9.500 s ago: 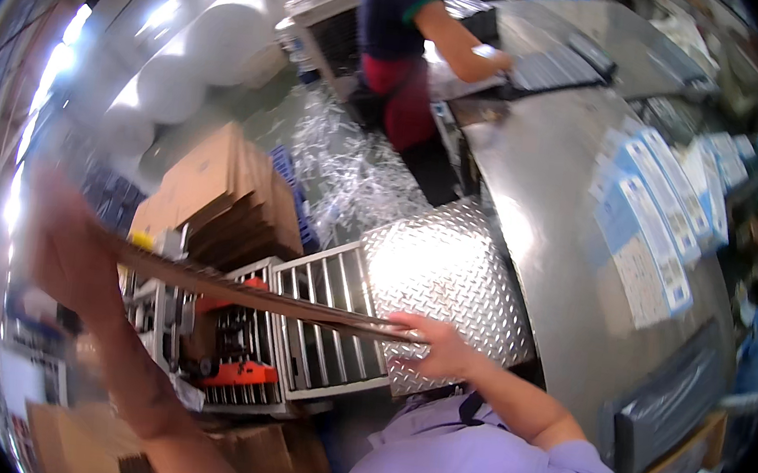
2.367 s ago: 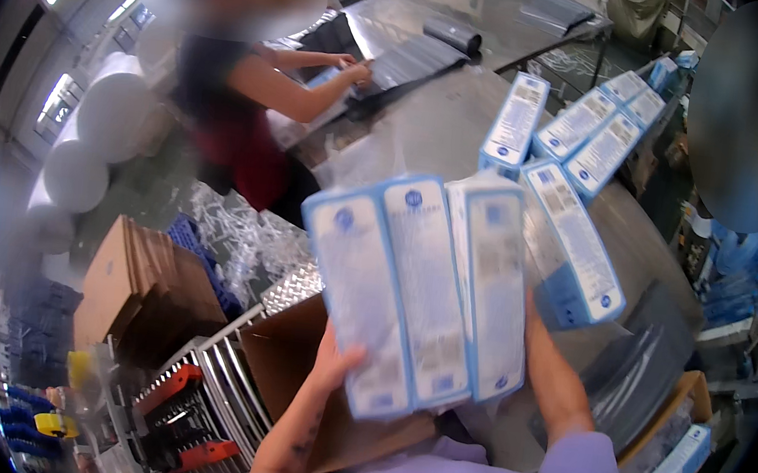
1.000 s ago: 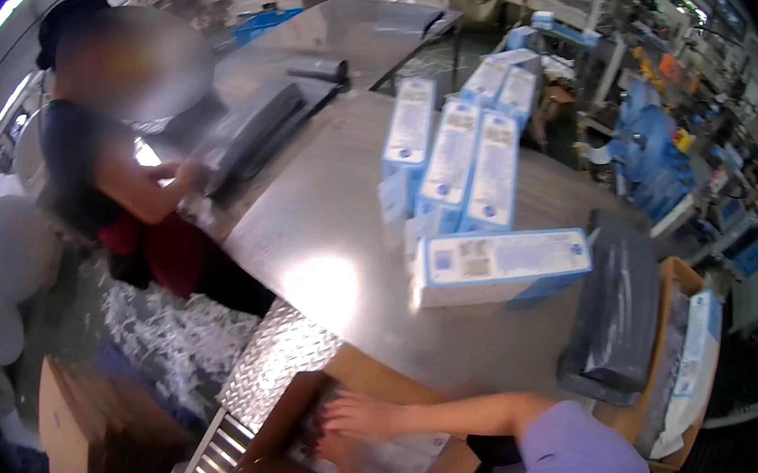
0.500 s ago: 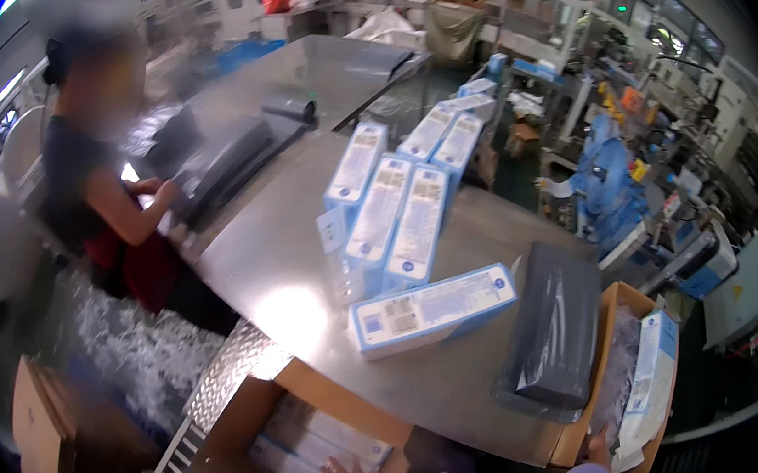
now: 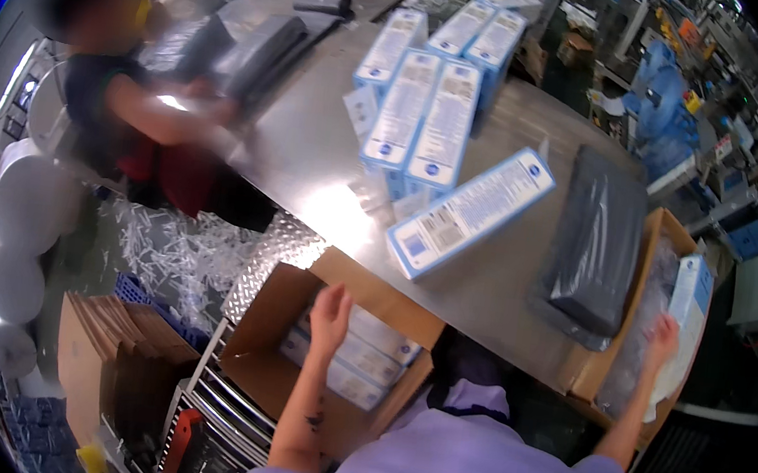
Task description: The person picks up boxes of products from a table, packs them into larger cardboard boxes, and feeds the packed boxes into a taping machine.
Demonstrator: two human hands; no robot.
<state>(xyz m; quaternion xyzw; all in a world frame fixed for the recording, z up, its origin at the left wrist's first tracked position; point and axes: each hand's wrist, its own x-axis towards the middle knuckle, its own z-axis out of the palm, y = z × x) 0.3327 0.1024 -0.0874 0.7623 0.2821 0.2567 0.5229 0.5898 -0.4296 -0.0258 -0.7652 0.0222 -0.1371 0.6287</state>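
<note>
My left hand (image 5: 330, 319) is raised over an open cardboard carton (image 5: 264, 317), its fingers loosely apart and nothing in them. Inside that carton lie several white and light-blue boxes (image 5: 357, 361) in a row. Over on the right, my right hand (image 5: 662, 340) reaches above a second carton (image 5: 641, 292), fingers slightly spread, with no object visible in them. Clear plastic film (image 5: 629, 364) fills part of this carton, and a white and blue box (image 5: 691, 290) stands beside the hand. Whether the fingertips touch the film or box is hard to tell.
On the metal table (image 5: 493, 295) lie a tilted blue-white box (image 5: 474, 211), a group of similar boxes (image 5: 401, 110) and a dark plastic-wrapped bundle (image 5: 595, 245). A co-worker (image 5: 124, 108) stands at left. Flattened cartons (image 5: 98, 364) lean below, near a roller rack (image 5: 233, 392).
My left hand has lifted from the boxes inside the near carton. My right hand has moved farther along the right carton. The view has tilted downward, and the co-worker's arms have moved.
</note>
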